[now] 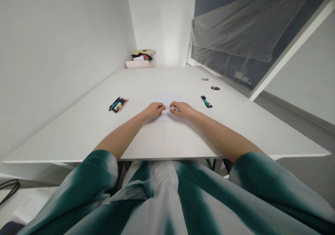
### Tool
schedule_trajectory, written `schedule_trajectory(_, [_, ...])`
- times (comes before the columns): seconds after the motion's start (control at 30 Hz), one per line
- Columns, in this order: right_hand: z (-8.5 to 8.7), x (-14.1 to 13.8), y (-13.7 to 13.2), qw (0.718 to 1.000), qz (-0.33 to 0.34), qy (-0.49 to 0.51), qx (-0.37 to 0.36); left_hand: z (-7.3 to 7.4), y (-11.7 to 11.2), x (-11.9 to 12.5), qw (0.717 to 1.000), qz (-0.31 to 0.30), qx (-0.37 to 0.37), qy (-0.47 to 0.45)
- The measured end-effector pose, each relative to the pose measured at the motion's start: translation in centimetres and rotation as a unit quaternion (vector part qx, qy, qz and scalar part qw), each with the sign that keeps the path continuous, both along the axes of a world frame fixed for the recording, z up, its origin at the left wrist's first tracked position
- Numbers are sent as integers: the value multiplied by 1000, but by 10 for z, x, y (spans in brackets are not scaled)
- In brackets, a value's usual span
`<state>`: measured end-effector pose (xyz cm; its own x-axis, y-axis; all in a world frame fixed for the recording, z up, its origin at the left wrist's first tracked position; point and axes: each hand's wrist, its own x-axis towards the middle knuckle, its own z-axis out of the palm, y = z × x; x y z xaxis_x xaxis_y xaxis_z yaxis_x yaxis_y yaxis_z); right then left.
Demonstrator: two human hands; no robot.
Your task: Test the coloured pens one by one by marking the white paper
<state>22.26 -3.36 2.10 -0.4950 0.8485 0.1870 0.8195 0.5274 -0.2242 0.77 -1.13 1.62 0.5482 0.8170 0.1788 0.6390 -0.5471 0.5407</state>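
Your left hand [154,110] and your right hand [183,110] both pinch a slim white pen [170,107], one at each end, with the fingers pressed together on it; the exact finger places are too small for telling. The pen is held level over a sheet of white paper [169,99], which lies on a white desk [78,134]. At about nine o'clock from your hands lies a bundle of coloured pens [117,104], and at about three o'clock lies a green and black marker pair [206,101]. At twelve o'clock, past the far desk end, stands a pale pink box [137,64].
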Motion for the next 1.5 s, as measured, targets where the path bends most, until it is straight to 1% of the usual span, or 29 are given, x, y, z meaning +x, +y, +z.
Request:
schedule_trajectory(0.1, [3, -1, -1, 1000, 18, -15, 2, 0, 0, 0, 1000, 13, -10, 3])
schedule_trajectory(0.2, [4, -2, -2, 1000, 19, -20, -6, 0, 0, -2, 999, -2, 31, -24])
schedule_trajectory(0.27, [4, -2, -2, 1000, 17, -8, -9, -1, 1, -3, 999, -12, 45, -27])
schedule_trajectory(0.43, [2, -2, 0, 1000, 20, 10, -10, -1, 1, -2, 999, 16, 20, 22])
schedule_trajectory(0.6, [0, 0, 1, 1000, 5, 14, -9, -3, -1, -2, 999, 1, 49, -10])
schedule_trajectory(0.67, [-1, 1, 1, 1000, 1, 17, -9, -2, -1, -2, 999, 4, 48, 1])
schedule_trajectory(0.8, [-3, 4, 4, 1000, -14, 21, -10, -1, 0, -2, 999, 22, 21, 45])
schedule_trajectory(0.93, [-4, 7, 4, 1000, -5, 20, -2, -2, 1, -4, 998, 23, 17, 51])
schedule_trajectory(1.07, [-2, 8, 2, 1000, -7, 20, -1, -5, 3, -6, 1000, 18, 5, 8])
schedule_trajectory(1.2, [0, 9, 3, 1000, -9, 21, -18, -7, 4, -6, 999, 14, -9, -52])
schedule_trajectory(1.37, [-1, 14, 10, 994, 27, 89, -50, -6, 6, -8, 989, -4, -67, -133])
schedule_trajectory(1.5, [-1, 28, 16, 992, 8, 120, -43, -5, 12, -19, 982, 7, -86, -171])
